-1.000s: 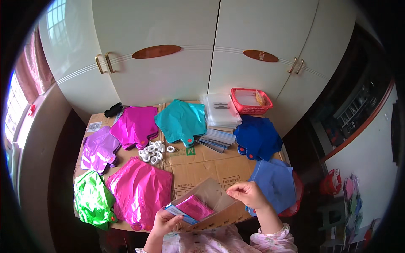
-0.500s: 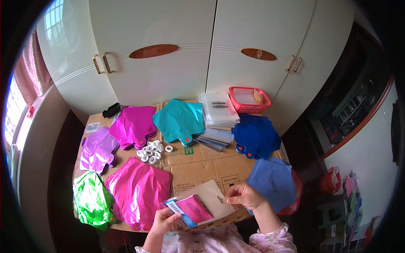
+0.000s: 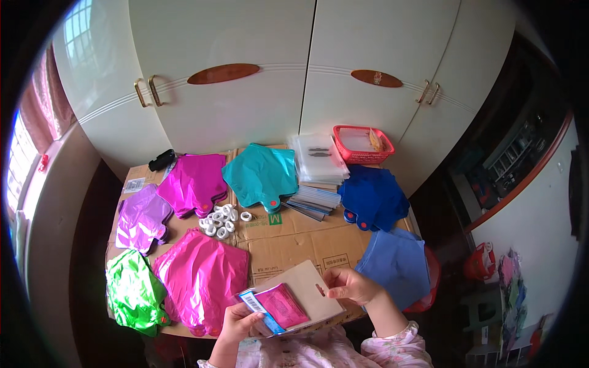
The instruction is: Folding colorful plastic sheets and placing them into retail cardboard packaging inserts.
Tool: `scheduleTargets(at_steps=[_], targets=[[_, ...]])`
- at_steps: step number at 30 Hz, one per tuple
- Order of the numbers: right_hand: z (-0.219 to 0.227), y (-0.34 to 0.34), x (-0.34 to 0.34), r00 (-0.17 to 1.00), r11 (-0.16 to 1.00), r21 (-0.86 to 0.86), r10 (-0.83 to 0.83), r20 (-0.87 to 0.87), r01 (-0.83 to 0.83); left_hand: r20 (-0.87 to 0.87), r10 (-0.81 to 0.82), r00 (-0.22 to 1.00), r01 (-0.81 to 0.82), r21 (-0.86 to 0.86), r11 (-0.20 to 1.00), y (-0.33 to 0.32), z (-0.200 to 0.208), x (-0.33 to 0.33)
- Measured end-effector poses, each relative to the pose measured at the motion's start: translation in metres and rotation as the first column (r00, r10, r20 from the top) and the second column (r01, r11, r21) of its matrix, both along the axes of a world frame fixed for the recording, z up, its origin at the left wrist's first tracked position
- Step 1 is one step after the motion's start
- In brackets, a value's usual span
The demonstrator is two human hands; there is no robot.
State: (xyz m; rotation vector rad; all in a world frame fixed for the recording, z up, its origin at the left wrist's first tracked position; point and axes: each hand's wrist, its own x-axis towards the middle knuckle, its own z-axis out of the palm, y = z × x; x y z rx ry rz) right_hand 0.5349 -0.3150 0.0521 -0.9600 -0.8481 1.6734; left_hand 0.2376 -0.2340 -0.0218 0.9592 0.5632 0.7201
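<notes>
At the table's near edge I hold a clear plastic bag (image 3: 315, 287) tilted up. Inside it lies a folded pink foil piece (image 3: 283, 305), beside a blue-and-white label strip (image 3: 260, 312). My left hand (image 3: 239, 322) is closed on the labelled end, thumb on top. My right hand (image 3: 353, 287) pinches the bag's other end, by the hanging slot; the tips of some fingers are hidden behind it. Left of the bag lies a stack of pink foil balloons (image 3: 205, 276), and to the right a stack of light blue ones (image 3: 396, 267).
Around the cardboard-covered table (image 3: 294, 242) lie green (image 3: 135, 291), lilac (image 3: 143, 214), magenta (image 3: 195, 181), teal (image 3: 261, 175) and dark blue (image 3: 374, 196) foil stacks. White ribbon rolls (image 3: 219, 222), clear bags (image 3: 316, 156), silvery strips (image 3: 313, 201) and a red basket (image 3: 362, 156) stand farther back.
My right hand has come down and inward onto the bag's slotted end, its fingers now farther behind the edge. The bag has tilted slightly; my left hand keeps its hold.
</notes>
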Motion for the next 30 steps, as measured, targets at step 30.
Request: scheduleTargets(at_steps=[30], targets=[[-0.083,0.132,0.022,0.567,0.962,0.208,-0.274,0.777,0.179,-0.509,0.479,0.715,0.580,0.815,0.001,-0.001,0.015,0.043]])
